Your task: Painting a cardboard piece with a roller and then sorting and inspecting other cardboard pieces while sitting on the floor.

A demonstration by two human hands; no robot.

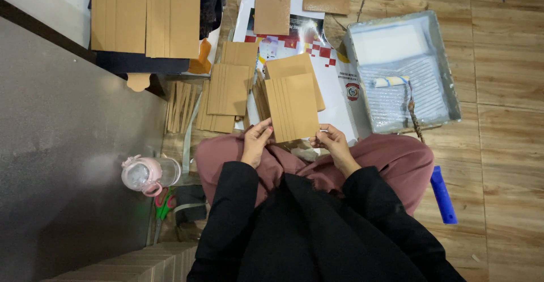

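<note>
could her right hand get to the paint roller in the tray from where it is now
Probably yes. The right hand grips the fanned brown boards along with the left hand, so it must let go first. The paint roller lies uncovered in the grey tray on that side.

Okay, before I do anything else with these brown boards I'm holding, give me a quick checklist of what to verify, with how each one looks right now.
1. Both hands on the stack of boards: ok, left hand grips the lower left corner, right hand the lower right.
2. Boards squared up: not ok, they are fanned, edges stepped.
3. Paint tray away from the held stack: ok, it sits apart to the right.
4. Roller parked: ok, it rests in the tray.
5. Paint on the held boards: cannot tell.
6. Pink bottle out of the way: ok, by the left knee.
</note>
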